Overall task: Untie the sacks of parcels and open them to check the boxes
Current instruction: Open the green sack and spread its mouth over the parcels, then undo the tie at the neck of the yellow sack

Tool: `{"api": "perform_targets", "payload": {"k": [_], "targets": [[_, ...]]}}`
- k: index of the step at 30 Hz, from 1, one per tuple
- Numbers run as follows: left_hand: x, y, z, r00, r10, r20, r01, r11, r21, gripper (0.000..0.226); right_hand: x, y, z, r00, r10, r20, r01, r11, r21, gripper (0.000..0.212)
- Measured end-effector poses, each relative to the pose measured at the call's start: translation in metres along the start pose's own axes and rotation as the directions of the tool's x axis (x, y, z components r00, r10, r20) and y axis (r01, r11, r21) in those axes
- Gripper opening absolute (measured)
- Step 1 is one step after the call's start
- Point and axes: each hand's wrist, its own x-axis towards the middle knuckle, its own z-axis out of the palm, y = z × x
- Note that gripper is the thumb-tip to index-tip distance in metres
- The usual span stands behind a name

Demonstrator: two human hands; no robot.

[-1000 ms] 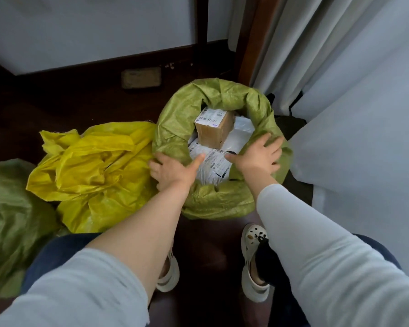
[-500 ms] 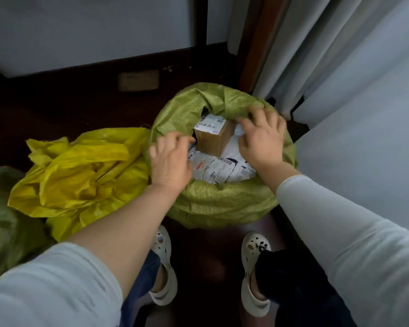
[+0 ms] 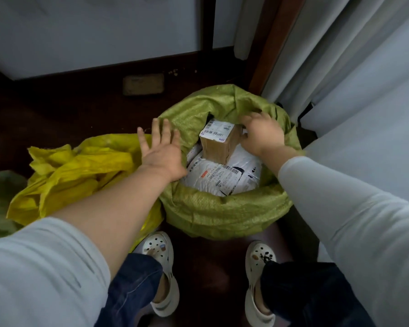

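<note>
Green sack point(image 3: 222, 213) held open to show the parcels

The left hand point(image 3: 161, 149) presses flat, fingers spread, on one rim. The right hand point(image 3: 261, 133) curls into the opposite fold, likely to keep the mouth wide. Between them a cardboard box point(image 3: 219, 145) stands on a white mailing bag point(image 3: 224, 178). A yellow sack point(image 3: 80, 175) lies outside the left hand.
</note>
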Motion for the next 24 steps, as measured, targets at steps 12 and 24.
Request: {"api": "perform_targets", "payload": {"k": [12,24], "targets": [[-0.066,0.017,-0.002,0.985,0.114,0.129,-0.111,0.993,-0.032,0.094,-0.088,-0.008,-0.008,0.912,0.099,0.398,-0.090,0.995,-0.042,0.029],[-0.146,-0.053,-0.039,0.974,-0.105,-0.203,0.042,0.955,-0.295,0.062,-0.131,-0.118,-0.078,0.975,-0.087,0.206,0.057,0.987,0.150,0.022]]}}
